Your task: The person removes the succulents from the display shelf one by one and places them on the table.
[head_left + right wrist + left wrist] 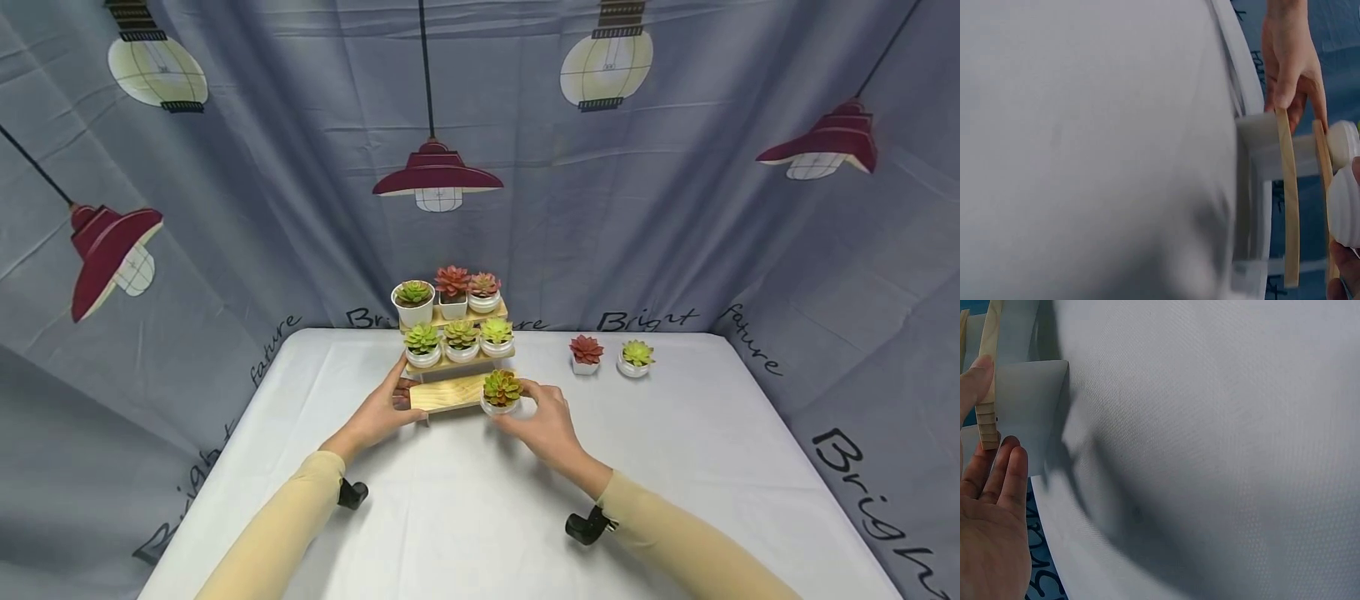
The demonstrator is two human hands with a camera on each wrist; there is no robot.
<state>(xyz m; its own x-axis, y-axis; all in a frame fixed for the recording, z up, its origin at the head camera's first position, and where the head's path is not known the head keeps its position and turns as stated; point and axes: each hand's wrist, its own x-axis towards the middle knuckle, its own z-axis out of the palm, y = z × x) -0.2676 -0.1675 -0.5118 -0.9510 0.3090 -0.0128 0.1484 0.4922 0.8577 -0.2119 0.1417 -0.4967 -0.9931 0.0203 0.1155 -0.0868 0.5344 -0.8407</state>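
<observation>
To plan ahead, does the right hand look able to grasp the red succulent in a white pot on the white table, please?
Probably not yet: the right hand holds a green-orange succulent in a round white pot, though nothing visible blocks the red succulent.

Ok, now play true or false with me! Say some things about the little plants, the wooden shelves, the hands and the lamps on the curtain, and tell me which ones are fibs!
1. The right hand holds an orange-tinged green succulent in a white pot. True.
2. The left hand is empty. False: it holds the left end of the bottom shelf.
3. Three potted succulents stand on the top shelf. True.
4. The middle shelf has only red plants. False: its three succulents are green.
5. Two more potted succulents stand on the white tablecloth. True.
6. The lampshades on the curtain are yellow. False: they are dark red.
</observation>
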